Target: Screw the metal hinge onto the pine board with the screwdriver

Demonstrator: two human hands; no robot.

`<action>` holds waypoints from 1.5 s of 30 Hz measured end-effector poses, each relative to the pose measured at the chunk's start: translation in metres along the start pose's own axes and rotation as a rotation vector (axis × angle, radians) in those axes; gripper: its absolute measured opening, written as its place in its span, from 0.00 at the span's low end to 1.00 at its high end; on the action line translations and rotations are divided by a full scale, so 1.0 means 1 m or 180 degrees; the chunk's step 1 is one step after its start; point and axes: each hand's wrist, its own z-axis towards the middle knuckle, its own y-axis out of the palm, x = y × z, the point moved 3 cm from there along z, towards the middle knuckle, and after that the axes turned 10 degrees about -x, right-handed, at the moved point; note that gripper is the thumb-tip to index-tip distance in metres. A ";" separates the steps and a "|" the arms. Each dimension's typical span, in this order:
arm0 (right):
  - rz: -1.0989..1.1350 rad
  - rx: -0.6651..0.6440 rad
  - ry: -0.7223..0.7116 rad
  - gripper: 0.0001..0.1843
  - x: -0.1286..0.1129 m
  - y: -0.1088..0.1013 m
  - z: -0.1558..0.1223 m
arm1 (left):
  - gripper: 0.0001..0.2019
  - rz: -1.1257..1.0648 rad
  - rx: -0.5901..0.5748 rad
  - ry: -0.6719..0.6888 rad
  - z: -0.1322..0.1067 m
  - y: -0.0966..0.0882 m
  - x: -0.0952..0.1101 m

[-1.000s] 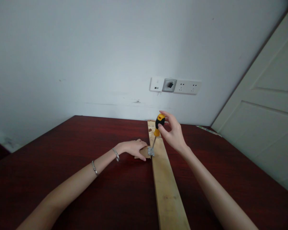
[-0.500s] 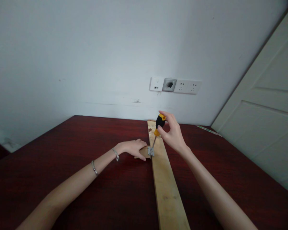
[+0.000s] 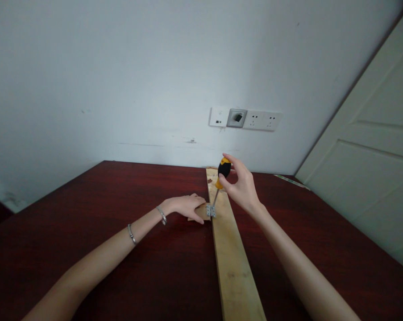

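The screwdriver [image 3: 224, 168] is being held by the right grip [image 3: 243, 183], thumb and fingertips being closed loosely about its black-and-yellow handle. The shank is being slanted down to the hinge [image 3: 213, 211]; whether a screw is being met by the tip cannot be told (the metal is being shown too small). By the left grip [image 3: 189, 207], spread with thumb and fingers at opposite edges, the small wooden block [image 3: 201, 213] is being held down, its end being kept against the long board [image 3: 234, 249]. The seam is being bridged by the hinge.

With the shank being tilted, the tip could be thrown sideways, and the left thumb is being placed near enough to be struck. Were the left pressure being eased, the block could be twisted and the hinge skewed. The board could also be shifted along the tabletop [image 3: 147, 187], no hand being seen on it. No container is being shown.
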 end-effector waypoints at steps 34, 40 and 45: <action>0.0009 -0.0046 0.0204 0.27 0.006 0.000 0.000 | 0.33 -0.0021 -0.0015 -0.0002 0.000 0.000 0.000; 0.0198 -0.0065 0.0129 0.33 0.007 0.004 -0.001 | 0.31 -0.0009 0.0026 0.0048 0.000 0.000 0.001; 0.0050 -0.0017 0.0295 0.33 0.013 0.005 -0.001 | 0.32 -0.0029 0.0015 0.0005 -0.001 -0.001 0.002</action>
